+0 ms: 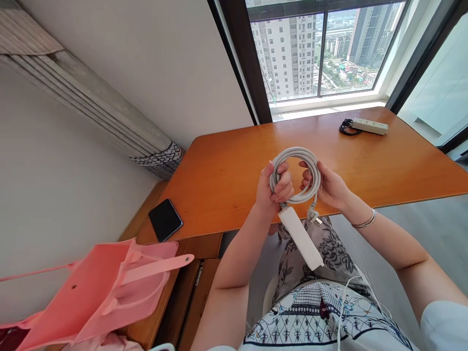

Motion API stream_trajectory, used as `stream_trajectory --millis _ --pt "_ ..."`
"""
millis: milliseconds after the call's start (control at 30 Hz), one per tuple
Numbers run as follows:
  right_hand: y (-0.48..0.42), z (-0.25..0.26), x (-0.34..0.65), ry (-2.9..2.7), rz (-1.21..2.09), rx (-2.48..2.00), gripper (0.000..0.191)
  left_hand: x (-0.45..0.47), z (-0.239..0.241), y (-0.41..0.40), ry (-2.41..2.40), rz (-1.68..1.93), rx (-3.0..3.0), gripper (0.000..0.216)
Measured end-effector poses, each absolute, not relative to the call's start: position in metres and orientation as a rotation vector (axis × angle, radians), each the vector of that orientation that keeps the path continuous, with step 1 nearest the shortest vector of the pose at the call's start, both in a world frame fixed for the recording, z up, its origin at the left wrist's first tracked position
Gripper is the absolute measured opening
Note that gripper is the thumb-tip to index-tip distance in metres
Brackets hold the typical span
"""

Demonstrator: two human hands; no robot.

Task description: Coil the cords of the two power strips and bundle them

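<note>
Grey cable coil [296, 152], white strip [302, 237] dangling, clamped in left hand [271, 189] and right hand [330, 186] fingers.

Setting: room in a high-rise flat, home rather than workplace. Evidence: wooden table [234, 161] against a large window [347, 48] facing apartment towers [285, 53]; pink bag [98, 292] and phone [165, 219] on a low side cabinet [204, 246]; bare white wall [164, 58]

Your wooden table [226, 170] carries a white power strip [370, 126] at the far right, its black cord [345, 128] coiled beside it — your lower side cabinet [144, 234] holds a black phone [165, 220] and a pink bag [109, 287].
</note>
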State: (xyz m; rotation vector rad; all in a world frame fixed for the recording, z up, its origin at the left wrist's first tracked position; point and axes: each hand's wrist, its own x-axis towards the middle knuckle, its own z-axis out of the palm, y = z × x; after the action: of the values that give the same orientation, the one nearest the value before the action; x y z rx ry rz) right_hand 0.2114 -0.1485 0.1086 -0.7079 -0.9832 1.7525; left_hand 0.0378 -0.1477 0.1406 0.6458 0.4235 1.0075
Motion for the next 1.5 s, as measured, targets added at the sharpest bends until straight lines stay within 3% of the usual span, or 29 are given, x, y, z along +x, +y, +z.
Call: stream_trajectory --millis 200,367,567,733,933,1100,1300,1367,1500 --pt "-0.161 0.078 0.201 -1.096 1.73 -0.83 0.047 0.034 0.144 -0.138 0.413 1.292 0.721 0.052" --pt "-0.165 0.06 0.201 -1.414 1.357 -0.955 0.065 0.035 0.14 -0.137 0.486 1.446 0.798 0.051" --pt "-0.165 0.073 0.216 -1.743 1.044 -1.039 0.041 0.039 0.133 -0.14 0.429 1.43 0.837 0.048" --pt "-0.164 0.085 0.234 -1.948 1.266 -0.809 0.08 0.039 0.135 -0.14 0.547 1.412 0.886 0.054" --pt "-0.157 0.084 0.246 -2.108 1.018 -0.785 0.069 0.039 0.136 -0.14 0.503 1.347 0.896 0.057" --pt "-0.146 0.078 0.252 -2.133 0.501 -0.646 0.061 0.039 0.128 -0.14 0.431 1.229 0.845 0.056" --pt "-0.15 0.077 0.231 -1.97 0.21 -0.875 0.06 0.042 0.121 -0.143 0.331 1.086 0.849 0.053" --pt "-0.153 0.076 0.217 -1.842 0.253 -0.934 0.071 0.043 0.121 -0.145 0.314 1.035 0.874 0.052" --pt "-0.152 0.077 0.195 -1.475 0.522 -0.942 0.117 0.042 0.122 -0.147 0.292 0.998 0.954 0.054"
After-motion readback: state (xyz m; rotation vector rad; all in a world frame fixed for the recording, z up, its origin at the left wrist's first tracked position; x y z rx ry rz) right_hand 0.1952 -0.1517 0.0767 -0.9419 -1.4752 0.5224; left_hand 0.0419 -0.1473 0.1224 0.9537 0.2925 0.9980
